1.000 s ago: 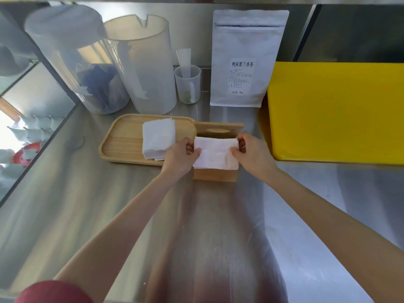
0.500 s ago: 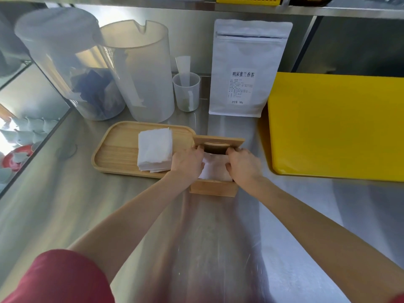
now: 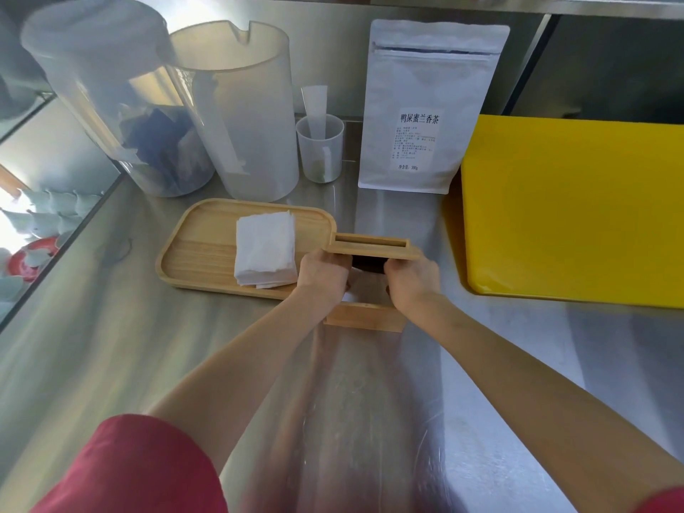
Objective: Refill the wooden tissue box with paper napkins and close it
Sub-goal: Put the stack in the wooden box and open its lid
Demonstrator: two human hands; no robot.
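At the centre of a steel counter point(image 3: 111, 327) stands the wooden tissue box point(image 3: 364, 317), just beside a wooden tray point(image 3: 200, 249). Its slotted lid point(image 3: 372, 246) is raised and tilted back, leaving the top open. Both hands reach into the opening: the left hand point(image 3: 322, 272) and the right hand point(image 3: 411, 277) curl downward at either end, fingertips hidden inside, apparently pressing napkins point(image 3: 349, 290) down so they sit flat; only a sliver of white shows between them. Exactly what the fingers hold cannot be seen. A spare napkin stack point(image 3: 264, 253) rests on the tray, within easy reach of the left hand, probably for the next load. Behind stand two translucent pitchers point(image 3: 240, 116), a small measuring cup point(image 3: 320, 149) and a white pouch point(image 3: 425, 105). A yellow board point(image 3: 573, 209) lies to the right.
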